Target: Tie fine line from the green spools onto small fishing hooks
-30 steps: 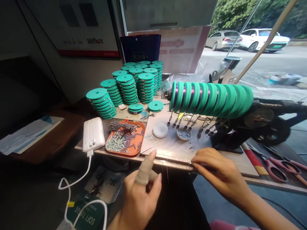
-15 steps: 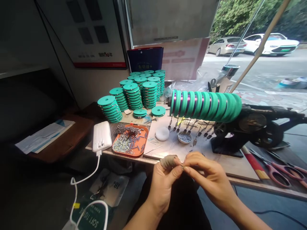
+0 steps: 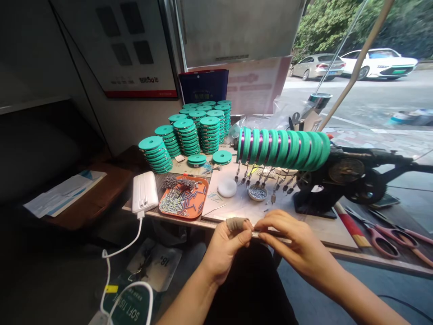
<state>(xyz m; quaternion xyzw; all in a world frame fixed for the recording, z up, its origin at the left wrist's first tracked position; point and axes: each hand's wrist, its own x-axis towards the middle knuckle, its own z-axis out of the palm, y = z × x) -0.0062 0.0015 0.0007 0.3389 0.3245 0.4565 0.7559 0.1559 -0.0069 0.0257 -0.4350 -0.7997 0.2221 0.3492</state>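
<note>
My left hand (image 3: pixel 227 246), a beige wrap around its index finger, is closed in a pinch above my lap, near the table's front edge. Whatever sits between its fingertips is too small to make out. Close to those fingertips is my right hand (image 3: pixel 292 241), its thumb and index finger slightly apart with nothing visible between them. Beyond the hands, a row of green foam spools (image 3: pixel 282 148) wound with purple line sits on the shaft of a black hand-crank machine (image 3: pixel 348 174). Small metal swivels and weights (image 3: pixel 273 197) dangle beneath the spools.
Left of the board (image 3: pixel 233 214) lies an orange tray (image 3: pixel 202 198) of small metal parts, beside a white power bank (image 3: pixel 145 192). A small bowl (image 3: pixel 257 198) holds grey beads. Stacked green spools (image 3: pixel 184 135) stand behind; scissors (image 3: pixel 382 241) lie right.
My right thumb and index finger have parted and drawn slightly away from my left fingertips. My left hand stays pinched. The view has shifted slightly.
</note>
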